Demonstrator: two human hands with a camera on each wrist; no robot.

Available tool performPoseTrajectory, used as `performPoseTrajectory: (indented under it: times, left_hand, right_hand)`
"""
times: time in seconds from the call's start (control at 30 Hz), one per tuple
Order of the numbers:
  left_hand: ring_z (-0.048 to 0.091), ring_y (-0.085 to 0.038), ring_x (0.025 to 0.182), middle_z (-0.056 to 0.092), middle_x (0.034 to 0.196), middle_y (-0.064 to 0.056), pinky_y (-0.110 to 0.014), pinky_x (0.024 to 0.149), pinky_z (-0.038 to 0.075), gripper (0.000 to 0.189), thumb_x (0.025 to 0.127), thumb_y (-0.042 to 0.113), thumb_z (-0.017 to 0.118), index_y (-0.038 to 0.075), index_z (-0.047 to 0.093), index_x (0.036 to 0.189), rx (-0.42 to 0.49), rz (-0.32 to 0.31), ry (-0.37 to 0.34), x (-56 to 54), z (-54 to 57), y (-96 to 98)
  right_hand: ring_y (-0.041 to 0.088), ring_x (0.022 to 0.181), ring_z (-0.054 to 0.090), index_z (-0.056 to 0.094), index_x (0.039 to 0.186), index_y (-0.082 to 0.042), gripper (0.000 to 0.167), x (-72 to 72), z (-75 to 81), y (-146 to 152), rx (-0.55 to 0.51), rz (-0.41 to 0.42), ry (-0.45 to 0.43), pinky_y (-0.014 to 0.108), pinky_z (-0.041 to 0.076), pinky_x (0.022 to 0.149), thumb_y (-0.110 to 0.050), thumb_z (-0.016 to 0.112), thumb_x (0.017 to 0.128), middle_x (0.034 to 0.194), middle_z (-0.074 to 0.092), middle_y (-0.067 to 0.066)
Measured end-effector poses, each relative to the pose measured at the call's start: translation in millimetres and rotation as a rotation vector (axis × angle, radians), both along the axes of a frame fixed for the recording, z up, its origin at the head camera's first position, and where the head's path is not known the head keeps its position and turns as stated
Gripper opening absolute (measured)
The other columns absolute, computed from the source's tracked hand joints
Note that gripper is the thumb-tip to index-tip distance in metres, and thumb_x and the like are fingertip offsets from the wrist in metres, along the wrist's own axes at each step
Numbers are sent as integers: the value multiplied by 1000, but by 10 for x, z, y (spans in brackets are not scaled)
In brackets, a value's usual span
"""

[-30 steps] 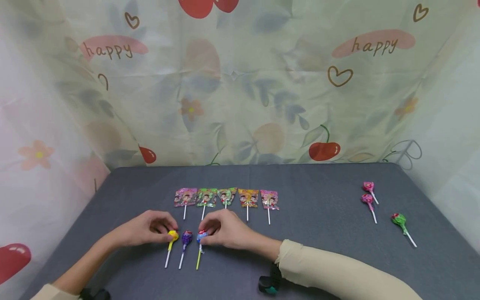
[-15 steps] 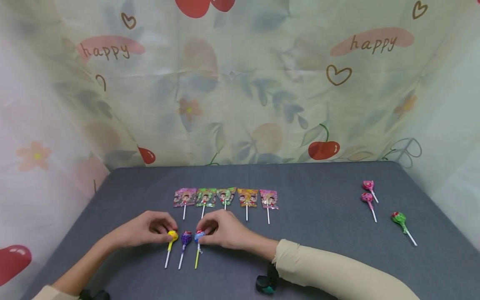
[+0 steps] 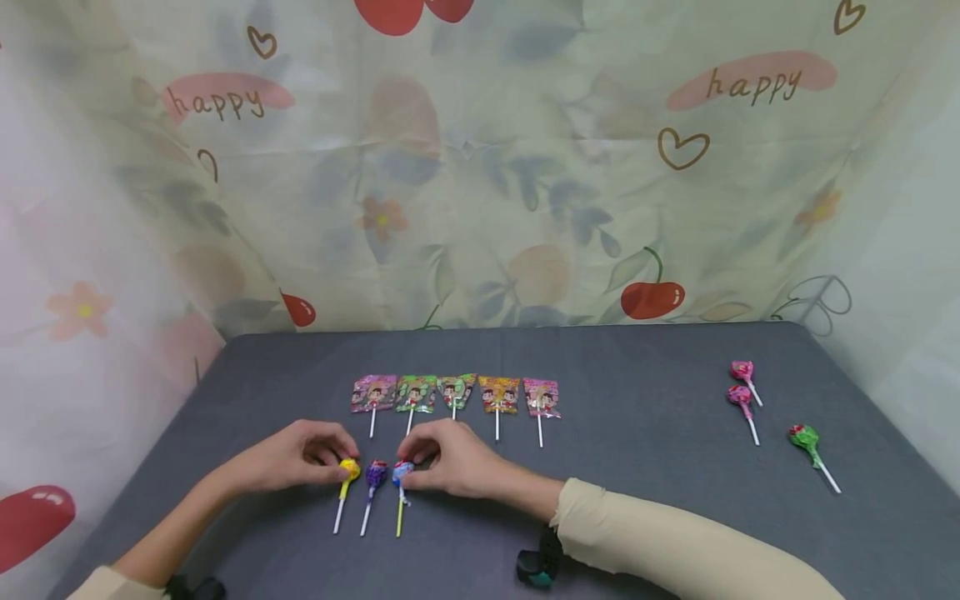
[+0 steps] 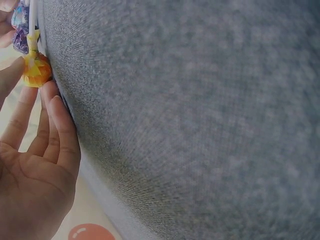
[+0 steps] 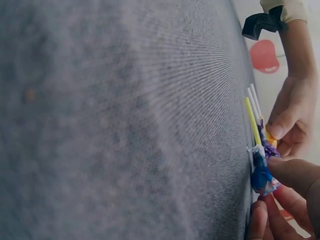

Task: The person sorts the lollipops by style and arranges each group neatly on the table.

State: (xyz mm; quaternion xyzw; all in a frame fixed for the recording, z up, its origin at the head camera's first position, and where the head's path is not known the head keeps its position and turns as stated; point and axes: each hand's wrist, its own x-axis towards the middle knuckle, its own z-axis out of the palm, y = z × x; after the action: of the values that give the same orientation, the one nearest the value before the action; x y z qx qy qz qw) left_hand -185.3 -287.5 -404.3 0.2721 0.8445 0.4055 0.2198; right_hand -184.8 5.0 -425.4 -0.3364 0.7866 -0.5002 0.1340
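Note:
Three wrapped lollipops lie side by side on the dark grey table, sticks toward me. My left hand pinches the head of the yellow lollipop between thumb and fingers. In the middle, between my hands, lies the purple lollipop, which neither hand clearly holds. My right hand grips the blue lollipop by its head; its yellow stick shows in the right wrist view. From the left wrist view, the thumb and fingertips of my left hand meet the yellow wrapper.
Behind my hands, several flat-packed lollipops form a row. On the right of the table lie two pink lollipops and a green one. A printed cloth hangs beyond the back edge.
The blue lollipop has slid slightly left toward the purple one under my right hand. My left hand stays at the yellow lollipop; the head view has shifted a little.

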Motion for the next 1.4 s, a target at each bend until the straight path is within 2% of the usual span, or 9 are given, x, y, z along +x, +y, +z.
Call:
performPoseTrajectory:
  times: [0.23,0.4,0.67,0.87,1.17,1.4]
  left_hand:
    - [65,-20,86,68,103,-5,-29,77,53,20,96,18,73,6,68,111,-18,4,2,-3,11,8]
    - [65,-20,86,68,103,-6,-29,76,53,21,96,17,73,5,68,112,-9,-3,-7,-7,26,17]
    - [64,-20,86,68,104,-6,-28,76,53,21,96,16,73,5,68,113,0,-11,-17,-20,31,7]
    - [64,-20,85,68,104,-6,-29,76,53,21,96,16,73,4,68,112,8,-12,-27,-25,25,12]
    - [65,-19,85,68,103,-6,-29,76,53,21,96,17,74,5,68,112,5,-17,-3,-31,0,-6]
    - [66,-19,85,69,104,-6,-29,76,54,21,96,16,74,5,68,112,15,-23,4,-20,-26,-15]
  right_hand:
    - [14,98,66,73,108,-5,25,36,77,128,-24,12,7,28,52,81,-9,83,86,106,71,1]
    - [25,103,66,71,111,-1,25,82,203,316,-66,40,-45,33,53,85,-9,80,89,111,70,11]
    - [18,93,67,70,110,-5,19,185,358,735,-121,67,-116,34,54,83,-8,77,92,105,69,13]
    - [25,94,68,70,110,-7,17,258,423,1161,-161,77,-97,39,55,82,-10,76,93,103,69,13]
    - [29,92,68,70,110,-7,14,279,437,1948,-178,-55,-14,35,55,80,-5,71,96,103,68,18]
    - [34,99,67,69,115,-6,17,295,396,2627,-107,-141,-4,35,55,82,-5,68,98,110,66,24]
